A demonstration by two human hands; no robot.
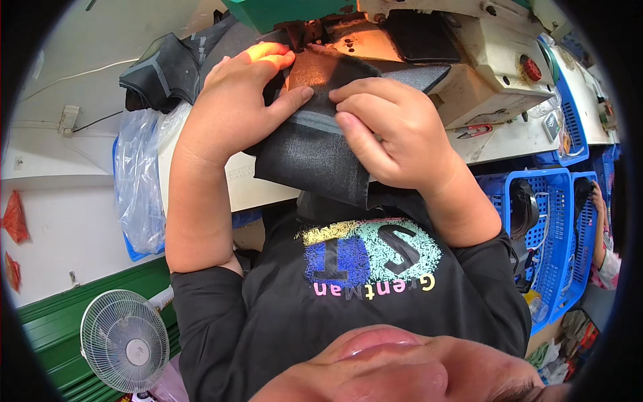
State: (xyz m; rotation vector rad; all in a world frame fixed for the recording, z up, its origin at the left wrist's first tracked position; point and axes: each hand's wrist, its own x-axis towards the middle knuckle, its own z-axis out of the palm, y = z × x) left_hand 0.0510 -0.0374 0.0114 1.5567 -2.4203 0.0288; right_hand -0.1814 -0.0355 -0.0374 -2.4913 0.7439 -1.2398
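Observation:
A dark piece of fabric (311, 154) with a grey band across it lies over the front edge of the white sewing table (248, 184). Its far part sits by the needle area of the sewing machine (482, 87), lit orange by a lamp. My left hand (244, 100) rests flat on the cloth at the left of the needle area, fingers stretched forward and thumb apart. At the right, my right hand (395, 130) pinches the fabric between curled fingers and thumb. The needle itself is hard to make out.
More dark fabric pieces (161, 70) are heaped at the back left. Small red-handled thread snips (475, 130) lie on the table at right. Blue plastic baskets (536, 181) stand at the right, where another person's hand (598, 195) shows. A white fan (127, 342) is at lower left.

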